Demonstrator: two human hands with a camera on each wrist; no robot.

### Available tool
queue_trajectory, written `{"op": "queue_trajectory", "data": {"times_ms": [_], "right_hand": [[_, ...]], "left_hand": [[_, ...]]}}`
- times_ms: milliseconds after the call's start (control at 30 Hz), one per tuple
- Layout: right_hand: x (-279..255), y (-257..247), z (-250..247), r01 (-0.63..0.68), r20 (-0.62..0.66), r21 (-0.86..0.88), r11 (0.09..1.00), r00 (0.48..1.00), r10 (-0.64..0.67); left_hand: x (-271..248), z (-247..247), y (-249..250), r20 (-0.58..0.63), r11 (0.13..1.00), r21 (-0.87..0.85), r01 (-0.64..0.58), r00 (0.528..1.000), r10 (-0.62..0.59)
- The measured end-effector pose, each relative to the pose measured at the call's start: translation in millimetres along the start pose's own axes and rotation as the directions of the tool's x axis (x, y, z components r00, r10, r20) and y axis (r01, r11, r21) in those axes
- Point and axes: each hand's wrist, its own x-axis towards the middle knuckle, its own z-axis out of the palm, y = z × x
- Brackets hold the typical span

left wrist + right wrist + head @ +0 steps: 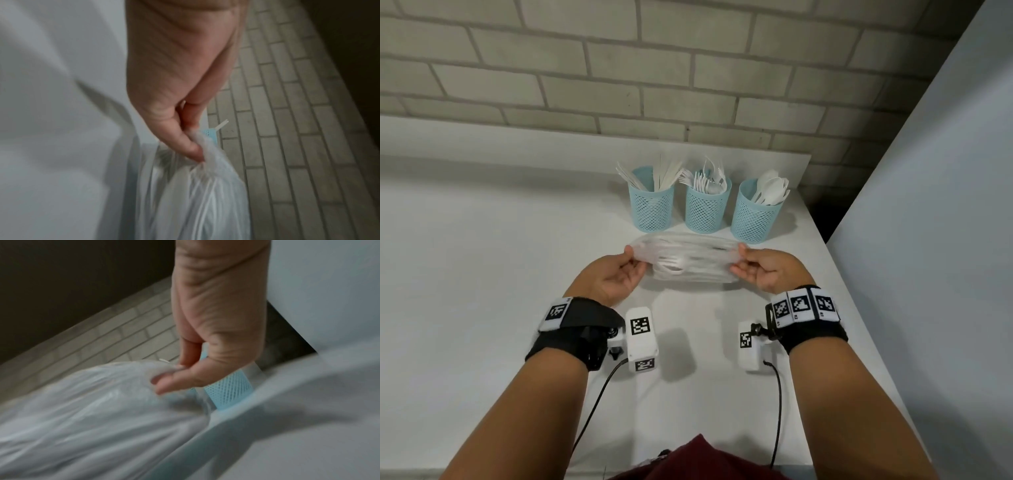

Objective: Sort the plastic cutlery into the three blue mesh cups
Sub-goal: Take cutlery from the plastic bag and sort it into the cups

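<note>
Lying crosswise between left hand [616, 274] and right hand [767, 270], bag [688, 262]

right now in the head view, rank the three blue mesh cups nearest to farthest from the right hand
1. Blue mesh cup of white plastic spoons, on the right, just beyond the right hand.
2. Blue mesh cup of white plastic forks, in the middle.
3. Blue mesh cup of white plastic knives, on the left, farthest.

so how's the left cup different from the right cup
The left cup holds flat, narrow pieces that look like knives and fan apart; the right cup holds spoons bunched together. The left cup stands farther from the table's right edge; the right cup stands close to it. Both are upright blue mesh cups, alike in size.
</note>
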Motion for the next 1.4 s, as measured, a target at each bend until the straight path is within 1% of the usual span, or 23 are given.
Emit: {"op": "queue_trajectory", "data": {"times_ms": [67,133,233,267,333,433,467,533,567,600,633,667,700,733,767,833,900,967,1000,1033,1100,1200,1400], "right_hand": [[6.1,2.7,-1.6,-0.097,0.045,0.27,0.958,0.995,0.088],[12.2,4.0,-0.5,-0.143,0.057,0.444,0.884,0.99,0.131],[22.5,8.1,-0.4,-0.204,0.033,0.56,0.803,0.974,0.224],[26.7,10.7,-0.8,-0.211,0.032,0.596,0.775,0.97,0.239],[36.7,16.4,-3.2,-0.197,0.02,0.636,0.746,0.971,0.239],[33.8,12.5,-6.5,-0.193,0.013,0.647,0.738,0.97,0.242],[29.3,8.6,-6.9,-0.164,-0.005,0.621,0.766,0.977,0.214],[21.2,-0.8,-7.0,-0.084,-0.022,0.511,0.855,0.994,0.111],[19.7,-3.6,-6.6,0.004,-0.061,0.373,0.928,0.998,0.021],[18.9,-5.1,-4.8,0.131,-0.124,0.147,0.98,0.986,-0.113],[17.2,-6.2,-2.2,0.263,-0.176,-0.14,0.955,0.942,-0.285],[14.1,-7.0,1.1,0.378,-0.157,-0.383,0.843,0.873,-0.463],[8.9,-7.9,5.9,0.461,-0.057,-0.536,0.707,0.816,-0.575],[4.1,-8.6,11.5,0.511,0.072,-0.618,0.598,0.794,-0.604],[-0.8,-9.0,17.6,0.53,0.195,-0.669,0.521,0.801,-0.565],[-3.7,-5.2,29.1,0.501,0.355,-0.783,0.37,0.847,-0.396],[1.5,0.0,37.4,0.447,0.383,-0.877,0.177,0.872,-0.304],[8.0,3.7,43.3,0.421,0.381,-0.905,0.069,0.87,-0.312],[11.2,5.4,45.7,0.422,0.394,-0.906,0.025,0.863,-0.316],[12.3,6.8,49.2,0.426,0.41,-0.904,-0.023,0.853,-0.321],[14.2,10.4,55.6,0.426,0.44,-0.897,-0.116,0.839,-0.32],[17.5,15.2,63.5,0.427,0.483,-0.871,-0.245,0.836,-0.26],[20.6,8.6,71.9,0.387,0.492,-0.826,-0.41,0.849,-0.19]], "left_hand": [[5.5,0.8,-3.4,0.003,0.996,-0.08,0.039,0.999,-0.039],[11.8,2.3,-6.5,-0.027,0.987,-0.145,0.066,0.997,-0.071],[22.0,2.4,-10.0,-0.053,0.969,-0.205,0.135,0.987,-0.149],[26.5,2.2,-11.1,-0.037,0.966,-0.201,0.159,0.985,-0.17],[33.6,1.5,-13.4,-0.02,0.975,-0.131,0.181,0.982,-0.185],[32.8,2.7,-15.6,-0.099,0.989,0.053,0.141,0.986,-0.135],[29.5,3.4,-16.0,-0.119,0.987,0.108,0.119,0.987,-0.106],[26.0,4.2,-12.4,-0.126,0.947,0.32,0.037,0.992,0.004],[23.4,5.5,-10.7,-0.11,0.885,0.464,-0.033,0.989,0.094],[19.8,7.7,-9.4,-0.076,0.791,0.601,-0.114,0.977,0.199],[18.3,9.7,-8.2,-0.018,0.67,0.713,-0.205,0.95,0.31],[15.2,12.0,-7.9,0.073,0.534,0.791,-0.299,0.912,0.403],[13.1,14.7,-8.0,0.193,0.405,0.827,-0.391,0.872,0.449],[10.0,18.0,-8.9,0.308,0.286,0.84,-0.462,0.838,0.451],[10.1,19.4,-11.0,0.39,0.175,0.849,-0.498,0.815,0.428],[11.2,20.0,-15.3,0.432,0.014,0.881,-0.474,0.815,0.386],[11.2,19.9,-17.1,0.436,-0.128,0.898,-0.421,0.814,0.384],[13.4,18.8,-16.3,0.456,-0.245,0.888,-0.39,0.815,0.358],[12.8,18.9,-15.8,0.465,-0.273,0.881,-0.387,0.815,0.346],[12.3,18.8,-15.2,0.47,-0.275,0.878,-0.391,0.813,0.344],[11.2,18.5,-15.3,0.48,-0.261,0.875,-0.408,0.802,0.355],[9.4,19.4,-18.8,0.499,-0.254,0.865,-0.432,0.785,0.366],[7.2,23.5,-21.7,0.526,-0.235,0.85,-0.471,0.755,0.391]]}}
